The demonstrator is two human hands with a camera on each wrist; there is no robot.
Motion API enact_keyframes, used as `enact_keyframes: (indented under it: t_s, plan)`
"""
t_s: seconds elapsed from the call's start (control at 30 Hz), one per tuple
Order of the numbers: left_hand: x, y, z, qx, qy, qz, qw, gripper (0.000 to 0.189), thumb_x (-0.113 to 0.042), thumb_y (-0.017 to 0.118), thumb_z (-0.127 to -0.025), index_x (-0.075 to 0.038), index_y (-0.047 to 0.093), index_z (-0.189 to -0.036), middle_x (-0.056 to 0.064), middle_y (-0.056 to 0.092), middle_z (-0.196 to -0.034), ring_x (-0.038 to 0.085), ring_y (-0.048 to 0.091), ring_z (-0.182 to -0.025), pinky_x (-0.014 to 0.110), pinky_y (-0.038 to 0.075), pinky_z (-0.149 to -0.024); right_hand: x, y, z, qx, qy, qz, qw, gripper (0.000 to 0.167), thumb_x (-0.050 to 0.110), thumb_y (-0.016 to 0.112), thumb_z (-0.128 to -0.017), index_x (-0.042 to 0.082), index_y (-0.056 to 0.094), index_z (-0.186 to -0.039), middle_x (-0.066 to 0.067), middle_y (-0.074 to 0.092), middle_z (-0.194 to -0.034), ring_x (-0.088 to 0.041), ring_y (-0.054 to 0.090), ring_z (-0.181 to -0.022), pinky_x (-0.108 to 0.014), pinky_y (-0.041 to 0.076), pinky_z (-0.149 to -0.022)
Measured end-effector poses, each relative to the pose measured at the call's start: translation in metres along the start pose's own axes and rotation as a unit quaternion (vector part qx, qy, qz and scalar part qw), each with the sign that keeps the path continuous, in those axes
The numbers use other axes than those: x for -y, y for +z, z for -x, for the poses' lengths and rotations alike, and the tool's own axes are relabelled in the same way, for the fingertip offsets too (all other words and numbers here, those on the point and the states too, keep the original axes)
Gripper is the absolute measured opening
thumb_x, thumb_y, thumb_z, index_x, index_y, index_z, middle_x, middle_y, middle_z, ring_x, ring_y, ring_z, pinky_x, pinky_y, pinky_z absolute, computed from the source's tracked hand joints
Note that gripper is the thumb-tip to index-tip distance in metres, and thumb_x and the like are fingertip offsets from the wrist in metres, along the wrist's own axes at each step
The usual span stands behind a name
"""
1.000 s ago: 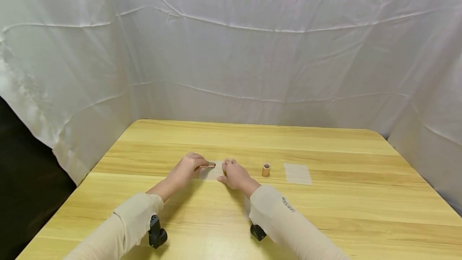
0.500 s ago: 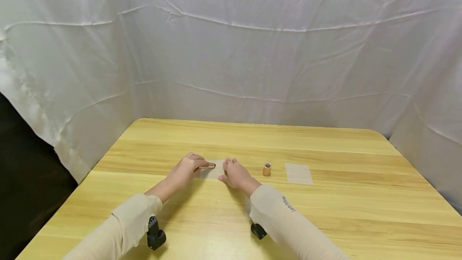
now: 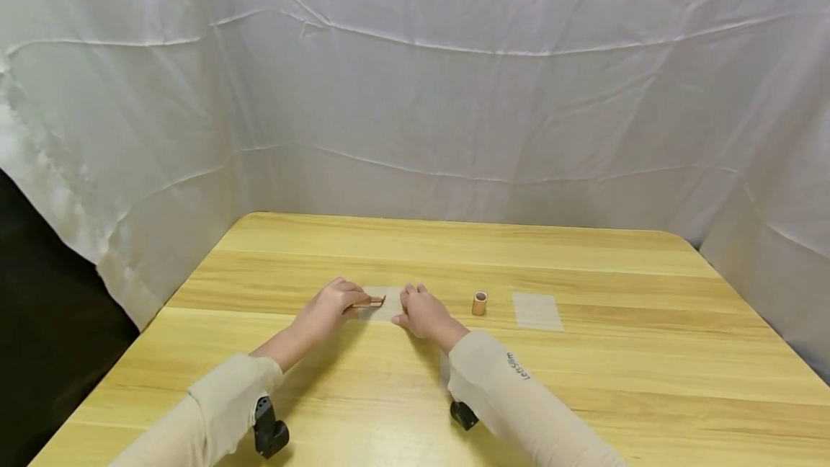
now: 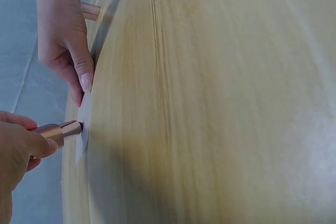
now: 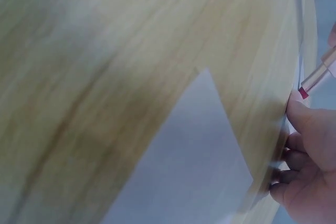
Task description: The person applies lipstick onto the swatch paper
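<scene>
My left hand [image 3: 333, 306] grips a rose-gold lipstick [image 4: 58, 131] between thumb and fingers, its red tip pointing right. The tip is right at a small white paper sheet [image 3: 390, 313] on the table, and a thin dark red streak shows there in the head view. At the sheet's right side my right hand [image 3: 424, 314] rests with its fingertips on the paper, thumb toward the near edge. A hollow rose-gold lipstick cap [image 3: 479, 303] stands upright to the right of that hand.
Another white paper square [image 3: 538, 311] lies right of the cap. A further white sheet [image 5: 184, 156] lies under the right forearm, mostly hidden from the head view. Black wrist cameras hang below both sleeves. White cloth [image 3: 454, 92] hangs behind the wooden table [image 3: 583, 380].
My left hand has shifted slightly left and toward me, drawing the lipstick tip back with it, and a short dark red streak appears beside the tip. The right hand stays put.
</scene>
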State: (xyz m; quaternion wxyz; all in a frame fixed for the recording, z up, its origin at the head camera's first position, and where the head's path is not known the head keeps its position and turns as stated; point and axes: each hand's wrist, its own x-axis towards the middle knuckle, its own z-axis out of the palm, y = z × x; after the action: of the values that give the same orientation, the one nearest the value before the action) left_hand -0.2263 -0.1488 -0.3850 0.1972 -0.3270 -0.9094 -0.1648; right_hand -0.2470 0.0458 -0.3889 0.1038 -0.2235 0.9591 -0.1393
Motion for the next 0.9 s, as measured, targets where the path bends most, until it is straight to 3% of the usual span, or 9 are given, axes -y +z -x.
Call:
enact_keyframes:
  t_s: [0.3, 0.57, 0.9]
  plan:
    - [0.003, -0.005, 0.005, -0.008, 0.036, -0.004, 0.9993, 0.025, 0.013, 0.070, -0.070, -0.003, 0.073, -0.088, 0.010, 0.071, -0.090, 0.023, 0.062, -0.083, 0.028, 0.056, -0.072, 0.001, -0.002, 0.000, -0.011, 0.000, 0.003, 0.9999, 0.046, 0.028, 0.056, -0.093, -0.004, 0.050, -0.126, -0.021, 0.035, -0.145, -0.040, 0.029, -0.136, -0.046, 0.033, -0.109]
    - [0.003, -0.006, 0.014, -0.025, 0.063, 0.003, 0.9977, 0.027, 0.015, 0.071, -0.068, -0.004, 0.073, -0.087, 0.008, 0.071, -0.087, 0.021, 0.062, -0.079, 0.027, 0.055, -0.068, 0.002, 0.000, 0.003, -0.009, -0.003, 0.003, 1.0000, 0.049, 0.028, 0.055, -0.093, -0.004, 0.046, -0.129, -0.021, 0.033, -0.147, -0.039, 0.028, -0.136, -0.046, 0.034, -0.108]
    - [0.000, -0.009, 0.021, -0.012, 0.031, -0.009, 0.9994, 0.026, 0.012, 0.073, -0.068, -0.001, 0.072, -0.091, 0.010, 0.071, -0.090, 0.023, 0.063, -0.085, 0.030, 0.056, -0.073, 0.001, 0.003, 0.003, -0.009, 0.007, 0.011, 0.9999, 0.053, 0.030, 0.053, -0.093, -0.003, 0.043, -0.134, -0.019, 0.032, -0.148, -0.037, 0.027, -0.137, -0.044, 0.033, -0.109]
